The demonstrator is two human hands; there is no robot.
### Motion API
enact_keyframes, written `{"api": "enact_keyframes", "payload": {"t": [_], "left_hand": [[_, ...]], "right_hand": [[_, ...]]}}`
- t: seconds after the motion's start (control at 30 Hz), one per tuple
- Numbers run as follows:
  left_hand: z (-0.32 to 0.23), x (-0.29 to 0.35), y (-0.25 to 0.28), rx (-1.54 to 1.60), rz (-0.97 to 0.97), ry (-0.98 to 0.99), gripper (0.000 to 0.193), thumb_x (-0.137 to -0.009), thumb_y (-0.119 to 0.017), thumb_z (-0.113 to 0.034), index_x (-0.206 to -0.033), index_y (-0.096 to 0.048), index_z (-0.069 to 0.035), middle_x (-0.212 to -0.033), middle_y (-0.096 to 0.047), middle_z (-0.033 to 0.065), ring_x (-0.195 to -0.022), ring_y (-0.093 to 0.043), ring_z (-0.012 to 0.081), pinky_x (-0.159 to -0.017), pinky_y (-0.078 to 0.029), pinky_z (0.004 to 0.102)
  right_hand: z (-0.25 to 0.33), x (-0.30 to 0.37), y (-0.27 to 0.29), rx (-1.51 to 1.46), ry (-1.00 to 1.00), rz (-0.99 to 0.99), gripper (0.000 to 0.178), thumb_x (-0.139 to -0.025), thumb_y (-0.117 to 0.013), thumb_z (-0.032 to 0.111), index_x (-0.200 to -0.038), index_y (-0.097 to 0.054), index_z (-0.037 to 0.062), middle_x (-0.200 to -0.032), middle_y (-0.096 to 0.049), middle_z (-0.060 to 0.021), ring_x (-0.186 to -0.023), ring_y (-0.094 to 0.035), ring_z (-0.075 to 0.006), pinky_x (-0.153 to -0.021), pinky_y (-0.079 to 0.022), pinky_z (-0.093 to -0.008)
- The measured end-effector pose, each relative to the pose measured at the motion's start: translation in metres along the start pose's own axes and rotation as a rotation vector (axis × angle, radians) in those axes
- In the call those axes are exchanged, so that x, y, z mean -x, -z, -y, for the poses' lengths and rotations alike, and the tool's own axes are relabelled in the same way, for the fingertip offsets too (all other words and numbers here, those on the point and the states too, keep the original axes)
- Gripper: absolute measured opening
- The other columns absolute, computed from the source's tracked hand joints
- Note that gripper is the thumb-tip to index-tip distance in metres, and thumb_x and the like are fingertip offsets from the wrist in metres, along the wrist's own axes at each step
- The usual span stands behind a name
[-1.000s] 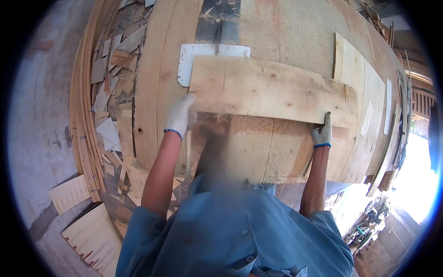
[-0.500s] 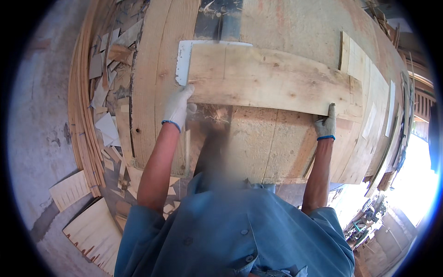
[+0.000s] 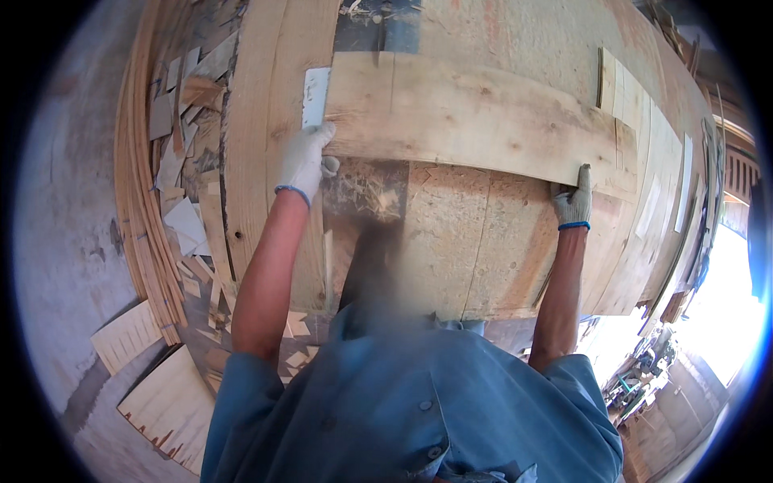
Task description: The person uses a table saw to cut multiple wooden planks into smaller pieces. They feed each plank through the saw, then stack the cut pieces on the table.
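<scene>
A long thin wooden board [image 3: 467, 113] stretches from side to side over a worktable [image 3: 447, 241]. In a white work glove with a blue cuff, my left hand [image 3: 306, 158] grips the board's left end at its near corner, the thumb along the edge. My right hand [image 3: 573, 201], gloved the same way, holds the near edge toward the right end; its thumb lies on top and the other fingers go out of sight underneath. A white plate [image 3: 315, 97] shows past the board's left end, the remainder covered by the board. Wood shavings [image 3: 388, 201] lie just in front of the board.
More thin boards [image 3: 656, 153] are stacked at the table's right side. Long wood strips [image 3: 137, 177] and scattered offcuts [image 3: 187, 221] lie to the left. Low at the left are loose wooden panels [image 3: 173, 406]. Tangled clutter [image 3: 644, 370] sits at the lower right.
Both hands have pushed the board farther from me over the table. It now covers the far edge of the white plate, which showed before. Both grips stay the same.
</scene>
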State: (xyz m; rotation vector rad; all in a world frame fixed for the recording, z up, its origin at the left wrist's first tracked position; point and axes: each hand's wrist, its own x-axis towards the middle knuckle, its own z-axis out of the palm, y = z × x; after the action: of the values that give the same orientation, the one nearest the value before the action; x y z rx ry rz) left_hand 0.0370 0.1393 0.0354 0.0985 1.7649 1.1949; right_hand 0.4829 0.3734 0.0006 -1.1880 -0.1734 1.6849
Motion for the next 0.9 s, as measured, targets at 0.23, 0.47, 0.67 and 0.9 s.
{"api": "enact_keyframes", "payload": {"t": [0.23,0.47,0.67,0.9], "left_hand": [[0.0,-0.017,0.0,0.006,0.039,-0.026,0.029,-0.09,-0.061,-0.031,-0.096,-0.062,-0.003,-0.075,-0.06,0.0044,-0.044,-0.054,0.0131,-0.04,-0.041,0.0266],[-0.008,-0.025,-0.005,-0.021,-0.011,-0.046,0.031,-0.09,-0.062,-0.033,-0.094,-0.063,-0.002,-0.078,-0.059,0.0046,-0.045,-0.054,0.0134,-0.041,-0.04,0.0278],[-0.013,-0.035,-0.004,-0.013,0.01,-0.082,0.032,-0.088,-0.064,-0.033,-0.097,-0.062,-0.002,-0.079,-0.059,0.0043,-0.044,-0.054,0.0138,-0.042,-0.041,0.0276],[-0.03,-0.038,-0.01,-0.059,-0.028,-0.061,0.034,-0.086,-0.065,-0.033,-0.097,-0.063,-0.001,-0.079,-0.059,0.0058,-0.046,-0.057,0.0141,-0.044,-0.042,0.0272]], "right_hand": [[0.004,-0.025,-0.001,0.005,0.022,0.021,0.026,-0.089,-0.069,0.021,-0.112,-0.061,0.0104,-0.112,-0.065,-0.0064,-0.105,-0.061,-0.0236,-0.09,-0.054,-0.044],[0.001,-0.03,-0.008,0.03,0.032,0.017,0.026,-0.088,-0.07,0.021,-0.111,-0.062,0.0113,-0.112,-0.065,-0.0068,-0.105,-0.062,-0.0245,-0.089,-0.054,-0.0445],[0.001,-0.035,-0.017,0.043,0.042,0.017,0.028,-0.088,-0.071,0.023,-0.112,-0.061,0.0118,-0.112,-0.065,-0.0071,-0.105,-0.061,-0.024,-0.089,-0.055,-0.0444],[0.001,-0.049,-0.026,0.034,0.049,0.031,0.027,-0.088,-0.07,0.021,-0.111,-0.061,0.0112,-0.111,-0.065,-0.0071,-0.103,-0.062,-0.0239,-0.089,-0.055,-0.044]]}}
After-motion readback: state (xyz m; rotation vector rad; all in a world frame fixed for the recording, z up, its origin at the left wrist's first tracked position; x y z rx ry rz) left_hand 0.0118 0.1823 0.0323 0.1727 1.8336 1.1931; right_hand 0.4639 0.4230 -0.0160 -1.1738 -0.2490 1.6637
